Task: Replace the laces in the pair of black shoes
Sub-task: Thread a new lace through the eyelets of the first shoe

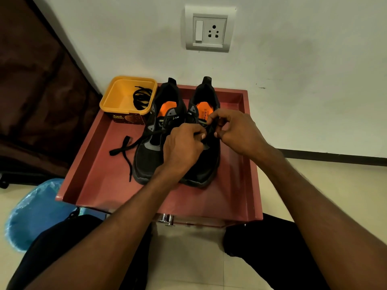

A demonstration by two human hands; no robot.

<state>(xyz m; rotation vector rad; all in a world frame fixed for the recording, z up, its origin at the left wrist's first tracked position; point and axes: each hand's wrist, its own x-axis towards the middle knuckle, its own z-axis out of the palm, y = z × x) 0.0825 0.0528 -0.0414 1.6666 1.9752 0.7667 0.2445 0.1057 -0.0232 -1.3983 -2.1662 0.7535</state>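
From the head camera I look down on a red table with raised edges, pushed against a white wall. Two black shoes stand side by side on it, heels toward the wall, orange insoles showing. The left shoe has a black lace running out of its eyelets and trailing off to the left over the table top, its loose ends lying flat beside the sole.

My left hand sits over the gap between the two shoes, its fingers curled, thumb and forefinger pinching a black lace at the tongue area of the right shoe. My right hand is just beside it, above the right shoe's eyelets, fingers bent inward and nipping the same lace; the fingertips of both hands are nearly touching. The lace itself is mostly hidden under the fingers, so I cannot tell which eyelet it passes through.

At the back left corner of the table stands a yellow tub, just beside the left shoe's heel, with a coiled black spare lace lying inside it. A wall socket sits above.
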